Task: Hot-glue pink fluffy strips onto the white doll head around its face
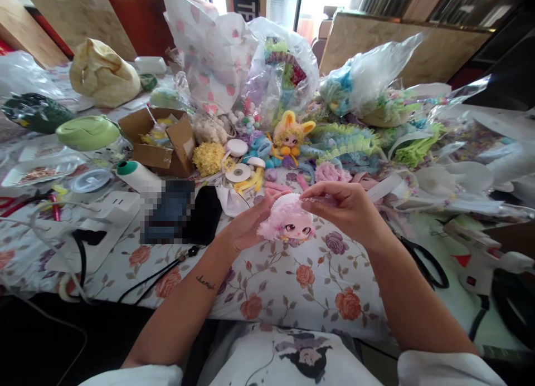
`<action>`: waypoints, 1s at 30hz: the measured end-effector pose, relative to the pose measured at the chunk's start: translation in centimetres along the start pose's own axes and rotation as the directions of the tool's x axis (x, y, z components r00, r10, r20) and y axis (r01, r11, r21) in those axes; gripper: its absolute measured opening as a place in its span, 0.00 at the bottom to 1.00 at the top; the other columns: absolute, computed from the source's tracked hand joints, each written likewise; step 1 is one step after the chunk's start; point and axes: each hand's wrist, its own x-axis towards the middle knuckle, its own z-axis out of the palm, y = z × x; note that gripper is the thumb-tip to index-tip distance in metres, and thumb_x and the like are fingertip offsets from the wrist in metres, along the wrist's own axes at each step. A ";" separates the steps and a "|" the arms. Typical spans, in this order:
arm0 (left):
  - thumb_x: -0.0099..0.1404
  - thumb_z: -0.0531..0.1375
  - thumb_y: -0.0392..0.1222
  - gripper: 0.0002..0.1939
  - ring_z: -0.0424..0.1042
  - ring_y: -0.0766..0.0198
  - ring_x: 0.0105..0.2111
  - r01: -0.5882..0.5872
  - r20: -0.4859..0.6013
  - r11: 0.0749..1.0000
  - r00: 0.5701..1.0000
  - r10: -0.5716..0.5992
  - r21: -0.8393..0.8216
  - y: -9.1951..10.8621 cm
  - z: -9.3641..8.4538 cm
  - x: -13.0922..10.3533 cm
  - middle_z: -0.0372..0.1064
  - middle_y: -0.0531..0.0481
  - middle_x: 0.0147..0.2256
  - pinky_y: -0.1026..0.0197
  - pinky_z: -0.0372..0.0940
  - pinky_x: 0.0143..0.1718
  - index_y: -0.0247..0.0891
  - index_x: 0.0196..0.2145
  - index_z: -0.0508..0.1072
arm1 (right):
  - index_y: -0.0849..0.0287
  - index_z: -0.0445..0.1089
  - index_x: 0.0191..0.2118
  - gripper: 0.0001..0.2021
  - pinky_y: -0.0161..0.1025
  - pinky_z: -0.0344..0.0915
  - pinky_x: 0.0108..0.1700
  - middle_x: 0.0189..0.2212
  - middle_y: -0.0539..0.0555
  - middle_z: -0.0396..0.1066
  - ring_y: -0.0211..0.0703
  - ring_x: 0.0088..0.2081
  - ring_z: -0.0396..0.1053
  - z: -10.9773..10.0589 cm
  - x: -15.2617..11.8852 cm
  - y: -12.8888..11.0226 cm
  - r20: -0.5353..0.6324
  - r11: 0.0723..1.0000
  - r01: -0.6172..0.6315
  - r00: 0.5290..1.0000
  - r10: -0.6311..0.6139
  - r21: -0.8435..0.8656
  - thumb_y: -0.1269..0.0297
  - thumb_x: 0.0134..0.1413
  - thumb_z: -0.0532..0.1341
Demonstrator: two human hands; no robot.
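Note:
A doll's head (295, 229) with pale pink fluffy hair and large painted eyes is held up above the flowered tablecloth, its face toward me. My left hand (254, 221) cups it from the left and behind, with most of the fingers hidden by the hair. On the other side, my right hand (340, 205) has thumb and fingers pinched together at the top right of the hair. Whether those fingertips hold a strand or some small piece is too small to make out. Behind the hands sits a finished-looking doll (288, 135) with yellow curls and bunny ears.
Pastel trims (343, 146) and plastic bags (284, 63) crowd the back. Left are a cardboard box (159, 141), a thread cone (136, 177), a black phone (203, 214), a power strip (90, 241) and pliers (31, 202). A glue gun (476, 258) lies right.

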 end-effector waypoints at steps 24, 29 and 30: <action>0.50 0.68 0.34 0.36 0.73 0.54 0.45 -0.024 0.025 0.995 0.999 0.022 0.100 0.2 -1.3 0.0 0.73 0.47 0.49 0.62 0.69 0.38 0.46 0.57 0.68 | 0.57 0.76 0.35 0.04 0.34 0.63 0.31 0.29 0.50 0.74 0.38 0.31 0.69 -0.9 0.6 0.0 0.018 0.998 0.039 0.999 -0.038 -0.044 0.64 0.54 0.64; 0.51 0.67 0.30 0.35 0.74 0.62 0.37 -0.002 0.059 0.998 0.998 -0.001 0.055 0.2 -1.5 0.0 0.74 0.49 0.44 0.66 0.68 0.36 0.47 0.57 0.68 | 0.57 0.76 0.35 0.04 0.34 0.63 0.30 0.29 0.50 0.74 0.38 0.31 0.69 -0.7 0.5 0.1 0.016 0.999 0.037 0.999 -0.036 -0.030 0.63 0.54 0.64; 0.51 0.67 0.29 0.35 0.74 0.62 0.38 -0.004 0.061 0.999 0.998 0.001 0.046 0.2 -1.5 0.0 0.74 0.49 0.45 0.65 0.68 0.36 0.47 0.57 0.68 | 0.57 0.76 0.35 0.05 0.35 0.63 0.31 0.29 0.51 0.73 0.38 0.31 0.69 -0.6 0.5 0.1 0.016 0.999 0.036 0.999 -0.035 -0.030 0.63 0.55 0.64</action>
